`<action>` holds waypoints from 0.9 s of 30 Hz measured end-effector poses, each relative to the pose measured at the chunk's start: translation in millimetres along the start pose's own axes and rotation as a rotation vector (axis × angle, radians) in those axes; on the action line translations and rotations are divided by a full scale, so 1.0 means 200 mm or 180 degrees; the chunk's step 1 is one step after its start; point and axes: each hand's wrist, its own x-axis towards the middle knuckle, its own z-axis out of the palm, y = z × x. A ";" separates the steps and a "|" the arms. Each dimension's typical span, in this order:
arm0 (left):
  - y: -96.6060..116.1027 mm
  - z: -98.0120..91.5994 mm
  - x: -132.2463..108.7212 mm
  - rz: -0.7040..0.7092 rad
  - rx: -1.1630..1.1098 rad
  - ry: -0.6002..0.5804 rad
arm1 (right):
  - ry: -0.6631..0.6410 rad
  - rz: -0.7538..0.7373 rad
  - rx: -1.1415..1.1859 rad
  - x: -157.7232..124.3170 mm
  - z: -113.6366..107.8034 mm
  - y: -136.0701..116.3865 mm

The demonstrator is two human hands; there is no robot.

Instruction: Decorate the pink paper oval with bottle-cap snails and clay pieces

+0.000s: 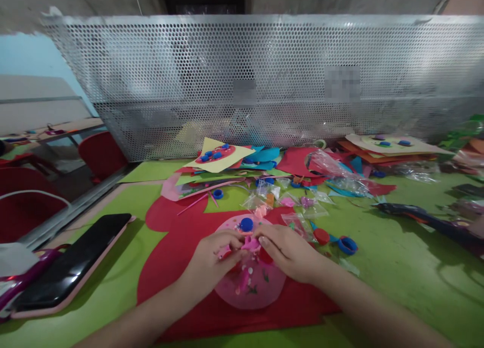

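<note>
My left hand [221,254] and my right hand [282,247] meet over a pink disc [260,290] that lies on red cut paper [166,257]. Between my fingertips is a pink piece [250,243], soft-looking, pinched from both sides. A blue cap [246,224] sits on the disc's far part, just beyond my fingers. Red round pieces show partly beneath my hands. Small white, pink and green bits are scattered on the near part of the disc.
At the left lies a black phone [71,262]. Small plastic bags, a red cap [321,236] and a blue cap ring [347,245] are right of centre. A dark tool [427,219] lies farther right. Paper stacks line the perforated metal screen [264,60].
</note>
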 end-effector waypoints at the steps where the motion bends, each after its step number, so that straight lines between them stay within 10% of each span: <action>1: 0.00 0.00 0.00 0.0011 0.0037 -0.0022 | -0.0020 0.0018 -0.0033 0.00 0.00 0.00; 27: 0.05 0.00 -0.03 0.0168 0.0157 -0.0483 | 0.0468 -0.0136 0.1068 0.00 0.07 -0.03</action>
